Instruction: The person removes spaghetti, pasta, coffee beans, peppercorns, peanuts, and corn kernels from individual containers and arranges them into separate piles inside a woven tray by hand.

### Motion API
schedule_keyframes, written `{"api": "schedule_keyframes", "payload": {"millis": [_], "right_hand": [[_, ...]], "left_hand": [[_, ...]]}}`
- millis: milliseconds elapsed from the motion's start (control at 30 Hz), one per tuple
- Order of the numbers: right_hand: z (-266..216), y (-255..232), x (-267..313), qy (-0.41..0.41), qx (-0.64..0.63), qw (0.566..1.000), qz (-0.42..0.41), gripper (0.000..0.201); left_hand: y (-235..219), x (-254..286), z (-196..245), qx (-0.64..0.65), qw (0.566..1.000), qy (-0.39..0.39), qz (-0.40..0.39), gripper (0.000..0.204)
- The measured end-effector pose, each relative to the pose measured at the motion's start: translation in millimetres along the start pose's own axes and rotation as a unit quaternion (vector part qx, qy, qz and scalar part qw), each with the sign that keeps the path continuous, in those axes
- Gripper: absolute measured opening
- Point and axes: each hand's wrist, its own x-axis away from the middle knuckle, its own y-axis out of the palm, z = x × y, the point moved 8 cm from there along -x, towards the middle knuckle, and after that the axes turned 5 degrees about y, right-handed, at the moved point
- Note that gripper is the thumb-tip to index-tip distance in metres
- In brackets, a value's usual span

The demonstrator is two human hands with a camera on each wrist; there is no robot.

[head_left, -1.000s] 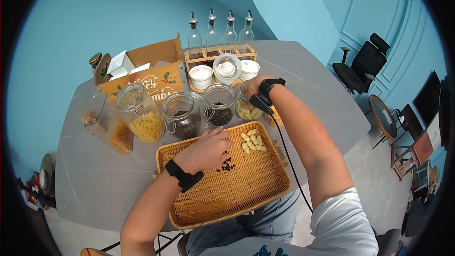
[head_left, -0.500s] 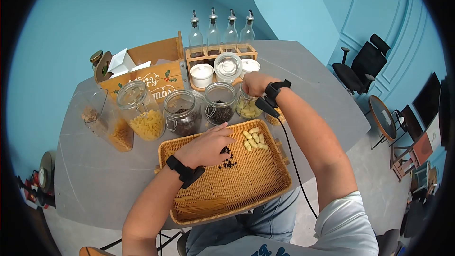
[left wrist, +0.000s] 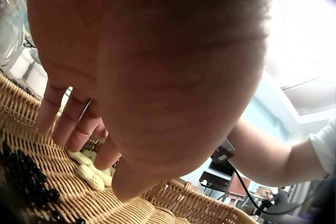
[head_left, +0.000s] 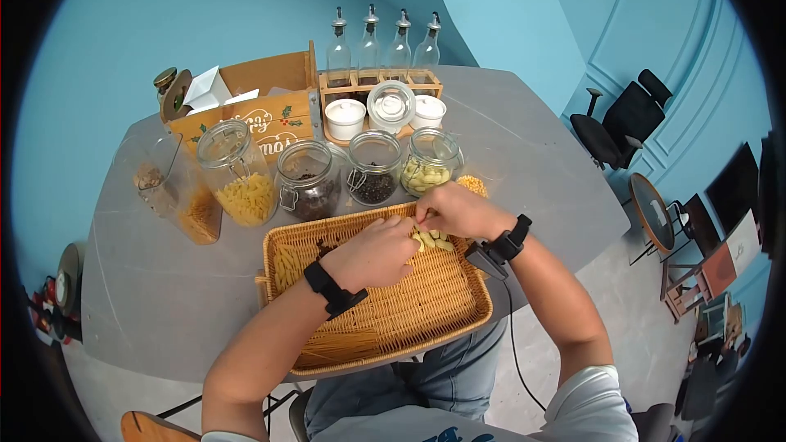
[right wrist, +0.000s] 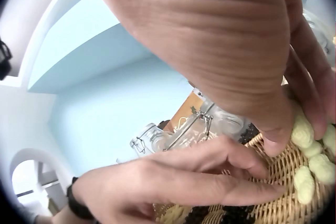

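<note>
A shallow wicker basket point(head_left: 489, 311) lies before me, with pale yellow peanuts point(head_left: 436, 243) in its back right part. My right hand point(head_left: 467, 211) is over that corner, and a peanut point(right wrist: 302, 131) is pinched between its thumb and fingers in the right wrist view. Beside it, my left hand point(head_left: 372, 252) reaches across the basket with loosely extended fingers and holds nothing. Small black beans point(left wrist: 26, 179) lie below the left hand; in the head view it covers most of them. Behind the basket stands a glass jar of peanuts point(head_left: 424, 176).
Glass jars of black beans point(head_left: 372, 184), dark pieces point(head_left: 311, 196) and pasta point(head_left: 248, 199) line the basket's far side. Pasta tubes point(head_left: 286, 268) and thin sticks point(head_left: 348, 345) lie inside the basket. Farther back are a wooden box point(head_left: 196, 125), white pots point(head_left: 345, 120) and a bottle rack point(head_left: 325, 86).
My right hand has come out of the peanut jar and down to the peanuts in the basket. The left hand has shifted slightly right, toward it.
</note>
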Motion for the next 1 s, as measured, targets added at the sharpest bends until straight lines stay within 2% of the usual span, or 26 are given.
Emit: {"api": "schedule_keyframes", "payload": {"millis": [100,200,267,300,333,400,467,533,567,633,767,833,900,933,967,1000], "right_hand": [[2,-5,5,0.030,-0.048,0.998,0.017,0.016],[8,-31,18,0.024,-0.056,0.996,0.070,0.017],[15,-65,33,0.069,-0.052,0.987,0.136,0.015],[27,-78,40,0.079,-0.066,0.979,0.178,0.013],[38,-86,44,0.081,-0.063,0.978,0.180,0.013],[71,-106,57,0.171,-0.043,0.956,0.233,0.013],[93,-105,60,0.198,-0.026,0.950,0.238,0.016],[98,-90,52,0.133,0.051,0.974,0.175,0.019],[102,-89,52,0.136,0.050,0.973,0.178,0.019],[98,-74,40,0.124,0.075,0.985,0.094,0.020],[91,-80,38,0.146,0.055,0.986,0.059,0.018],[97,-80,34,0.171,0.013,0.985,0.008,0.018],[117,-76,21,0.171,0.041,0.984,-0.009,0.018],[128,-71,13,0.172,0.070,0.982,-0.026,0.020],[133,-68,6,0.170,0.071,0.983,-0.026,0.020],[146,-56,0,0.209,0.111,0.968,-0.088,0.026]], "left_hand": [[5,-2,0,0.000,1.000,-0.010,-0.020,0.037],[12,1,-8,0.005,0.999,-0.023,-0.028,0.037],[10,-1,-8,0.010,0.999,-0.028,-0.041,0.037],[12,-2,-8,0.018,0.998,-0.036,-0.054,0.036],[13,-3,-9,0.017,0.998,-0.032,-0.053,0.036],[24,-5,-12,0.063,0.994,-0.043,-0.078,0.037],[24,-9,-9,0.079,0.992,-0.050,-0.081,0.037],[22,-13,-5,0.094,0.990,-0.058,-0.087,0.038],[21,-15,-3,0.100,0.990,-0.056,-0.084,0.038],[18,-18,-2,0.105,0.990,-0.053,-0.084,0.038],[1,-24,3,0.099,0.993,-0.031,-0.054,0.035],[-9,-36,3,0.088,0.995,-0.030,-0.037,0.034],[-30,-52,10,0.081,0.994,0.014,0.066,0.041],[-29,-62,10,0.081,0.994,0.012,0.068,0.041],[-36,-73,13,0.041,0.991,0.023,0.122,0.047],[-41,-83,15,0.001,0.984,0.035,0.175,0.053]]}}
